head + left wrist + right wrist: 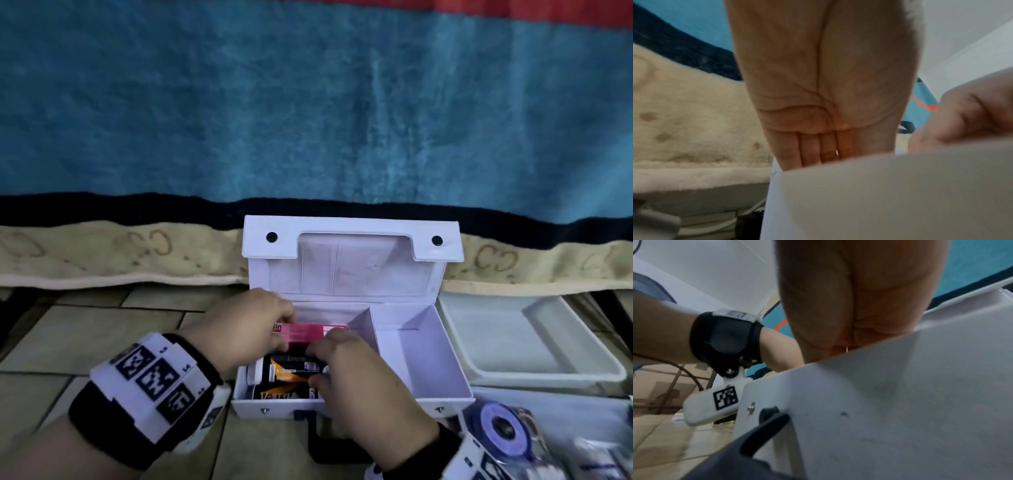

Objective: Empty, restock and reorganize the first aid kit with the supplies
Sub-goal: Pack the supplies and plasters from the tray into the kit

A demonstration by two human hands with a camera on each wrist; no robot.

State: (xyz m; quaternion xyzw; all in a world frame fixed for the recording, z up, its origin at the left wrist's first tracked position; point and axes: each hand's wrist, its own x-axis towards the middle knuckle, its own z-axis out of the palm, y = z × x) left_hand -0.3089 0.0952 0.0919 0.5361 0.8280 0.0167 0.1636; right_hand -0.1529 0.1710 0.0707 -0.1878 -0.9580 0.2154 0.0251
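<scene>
Nearest the head camera, the left hand (pixel 246 329) and right hand (pixel 346 370) reach into the left compartment of the open first aid kit (pixel 424 346) on the tiled floor. The left pinches a pink box (pixel 308 334); the right curls over a black bottle (pixel 284 375), probably to seat both snugly. At three o'clock lies a white tray (pixel 534 346). Both wrist views show only palms behind the kit's wall, hiding the contents.

Both wrist views lose the fingertips behind the kit's white wall (pixel 879 194).
</scene>
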